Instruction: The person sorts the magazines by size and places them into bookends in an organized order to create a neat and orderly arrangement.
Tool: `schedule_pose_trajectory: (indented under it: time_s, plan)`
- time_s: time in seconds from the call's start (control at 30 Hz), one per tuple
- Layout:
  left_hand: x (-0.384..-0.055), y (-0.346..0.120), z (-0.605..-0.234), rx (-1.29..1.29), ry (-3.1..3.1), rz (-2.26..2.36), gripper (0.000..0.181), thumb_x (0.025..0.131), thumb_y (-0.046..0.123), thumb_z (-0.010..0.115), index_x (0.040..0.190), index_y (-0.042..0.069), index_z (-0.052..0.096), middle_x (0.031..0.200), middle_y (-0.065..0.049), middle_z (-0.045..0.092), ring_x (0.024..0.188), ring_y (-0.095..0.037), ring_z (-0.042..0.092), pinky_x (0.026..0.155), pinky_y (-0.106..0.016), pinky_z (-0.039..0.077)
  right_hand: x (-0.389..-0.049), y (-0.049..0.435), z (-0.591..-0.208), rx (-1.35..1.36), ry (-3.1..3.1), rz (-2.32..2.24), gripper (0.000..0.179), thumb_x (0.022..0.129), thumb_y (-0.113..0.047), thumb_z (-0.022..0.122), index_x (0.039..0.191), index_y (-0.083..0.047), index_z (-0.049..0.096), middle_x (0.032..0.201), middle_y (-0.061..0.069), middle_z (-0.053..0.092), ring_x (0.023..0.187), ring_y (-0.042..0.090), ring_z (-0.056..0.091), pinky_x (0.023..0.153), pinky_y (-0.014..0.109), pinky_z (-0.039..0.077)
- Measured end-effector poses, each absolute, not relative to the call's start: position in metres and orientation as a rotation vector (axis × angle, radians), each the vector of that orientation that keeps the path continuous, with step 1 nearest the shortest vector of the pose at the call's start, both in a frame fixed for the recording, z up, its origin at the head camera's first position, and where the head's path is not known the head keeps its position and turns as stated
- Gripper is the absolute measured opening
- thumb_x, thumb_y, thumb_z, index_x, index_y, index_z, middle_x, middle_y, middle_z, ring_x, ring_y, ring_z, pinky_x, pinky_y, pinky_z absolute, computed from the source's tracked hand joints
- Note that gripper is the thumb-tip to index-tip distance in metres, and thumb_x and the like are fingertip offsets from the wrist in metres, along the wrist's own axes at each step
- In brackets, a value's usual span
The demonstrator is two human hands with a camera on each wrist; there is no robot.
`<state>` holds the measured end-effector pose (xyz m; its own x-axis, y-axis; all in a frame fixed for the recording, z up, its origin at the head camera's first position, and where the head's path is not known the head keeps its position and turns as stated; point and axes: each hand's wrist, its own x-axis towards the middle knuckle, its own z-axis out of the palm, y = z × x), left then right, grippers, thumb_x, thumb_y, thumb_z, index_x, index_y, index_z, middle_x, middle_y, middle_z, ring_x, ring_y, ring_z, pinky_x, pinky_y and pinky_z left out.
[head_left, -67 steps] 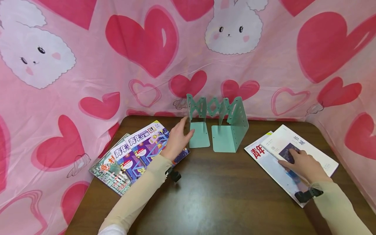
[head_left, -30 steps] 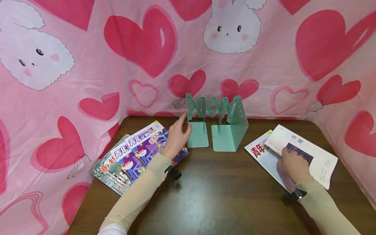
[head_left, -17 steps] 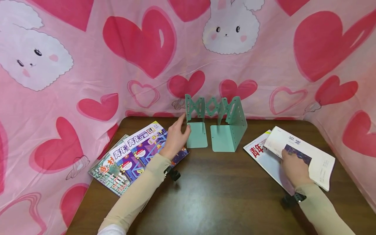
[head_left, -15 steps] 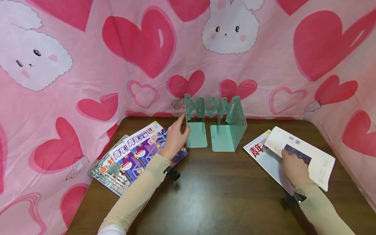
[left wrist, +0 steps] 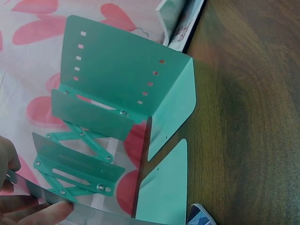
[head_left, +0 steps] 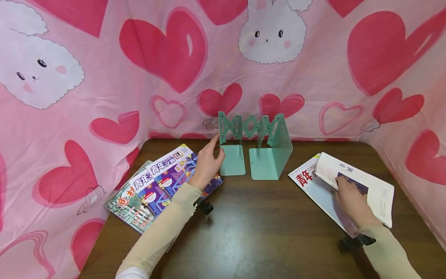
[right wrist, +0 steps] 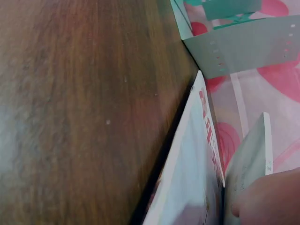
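Note:
In the head view, a mint-green expandable bookend (head_left: 265, 162) stands at the back middle of the table. My left hand (head_left: 208, 161) holds its left upright panel by the edge; in the left wrist view fingers (left wrist: 44, 213) show on both sides of that panel. At the right, my right hand (head_left: 353, 199) grips a white magazine (head_left: 381, 193) with a dark picture on its cover. Its left edge is raised and bent, with thumb below and fingers on top. Beneath lies a pale-blue magazine (head_left: 303, 178) with red characters, partly covered.
Several overlapping magazines lie at the left: purple ones (head_left: 165, 178) over a green one (head_left: 127, 209), partly behind my left forearm. The brown wooden table (head_left: 258, 232) ends at a pink heart-patterned cloth (head_left: 195, 116) hanging behind and at the sides.
My right hand has gone from resting on the white magazine to gripping it. The magazine's left edge has lifted and it has shifted slightly left. My left hand stays at the bookend.

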<state>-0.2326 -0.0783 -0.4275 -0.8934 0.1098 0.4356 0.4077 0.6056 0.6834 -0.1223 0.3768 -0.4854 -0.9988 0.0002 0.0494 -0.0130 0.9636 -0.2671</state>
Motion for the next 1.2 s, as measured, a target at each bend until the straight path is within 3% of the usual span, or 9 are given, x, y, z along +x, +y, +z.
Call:
schedule_pose_trajectory:
  time_s: [0.13,0.27,0.37,0.5,0.9,1.03,1.13,1.2]
  plan:
    - [-0.232,-0.079,-0.427,-0.42,-2.49,-1.189,0.055,0.101,0.015,0.061,0.154,0.005,0.05,0.142,-0.019,0.063,0.125,-0.035,0.064,0.108,-0.048,0.05,-0.121,0.377,-0.482,0.027,-3.146,0.457,0.066,0.099,0.0,0.054,0.159,0.0,0.026,0.148,0.047,0.035,0.125,0.078,0.032,0.087,0.094,0.024]
    - [-0.233,-0.079,-0.428,-0.426,-2.487,-1.2,0.055,0.101,0.015,0.061,0.154,0.005,0.05,0.142,-0.019,0.063,0.125,-0.034,0.064,0.108,-0.048,0.049,-0.117,0.375,-0.48,0.125,-3.063,0.458,0.081,0.095,0.004,0.059,0.166,-0.01,0.021,0.147,0.046,0.038,0.124,0.074,0.04,0.087,0.089,0.033]
    - [-0.233,-0.079,-0.429,-0.42,-2.488,-1.202,0.055,0.101,0.016,0.061,0.154,0.005,0.05,0.142,-0.019,0.063,0.126,-0.035,0.064,0.109,-0.048,0.049,-0.112,0.372,-0.478,0.193,-2.964,0.454,0.081,0.092,0.008,0.062,0.164,-0.009,0.028,0.144,0.043,0.045,0.122,0.066,0.048,0.088,0.081,0.041]
    - [-0.232,-0.079,-0.43,-0.423,-2.484,-1.201,0.055,0.101,0.016,0.061,0.154,0.005,0.05,0.141,-0.02,0.064,0.124,-0.035,0.065,0.107,-0.049,0.05,-0.108,0.368,-0.476,0.234,-2.873,0.482,0.078,0.09,0.012,0.061,0.161,-0.006,0.033,0.141,0.038,0.051,0.119,0.061,0.054,0.092,0.073,0.044]
    - [-0.232,-0.08,-0.43,-0.437,-2.468,-1.192,0.056,0.1,0.014,0.063,0.153,0.003,0.05,0.139,-0.022,0.064,0.121,-0.036,0.066,0.105,-0.05,0.052,-0.097,0.355,-0.458,0.16,-2.746,0.596,0.087,0.088,0.015,0.053,0.166,-0.013,0.026,0.14,0.041,0.051,0.117,0.062,0.054,0.089,0.072,0.043]
    - [-0.233,-0.08,-0.43,-0.436,-2.469,-1.196,0.055,0.101,0.014,0.062,0.153,0.003,0.05,0.14,-0.021,0.064,0.123,-0.036,0.065,0.106,-0.049,0.051,-0.095,0.351,-0.451,0.112,-2.716,0.635,0.085,0.089,0.015,0.052,0.166,-0.012,0.026,0.139,0.042,0.051,0.1,0.054,0.059,0.081,0.07,0.045]
    - [-0.233,-0.08,-0.43,-0.433,-2.466,-1.196,0.056,0.1,0.013,0.063,0.154,0.003,0.05,0.141,-0.021,0.064,0.125,-0.035,0.065,0.107,-0.048,0.051,-0.095,0.35,-0.447,0.116,-2.686,0.636,0.085,0.089,0.016,0.051,0.166,-0.011,0.026,0.139,0.041,0.052,0.085,0.046,0.054,0.074,0.065,0.044]
    - [-0.233,-0.08,-0.43,-0.435,-2.458,-1.197,0.056,0.099,0.012,0.064,0.153,0.002,0.05,0.141,-0.021,0.063,0.125,-0.036,0.064,0.107,-0.049,0.05,-0.095,0.35,-0.444,0.124,-2.662,0.648,0.085,0.088,0.017,0.05,0.166,-0.011,0.027,0.14,0.04,0.052,0.085,0.046,0.055,0.073,0.065,0.045]
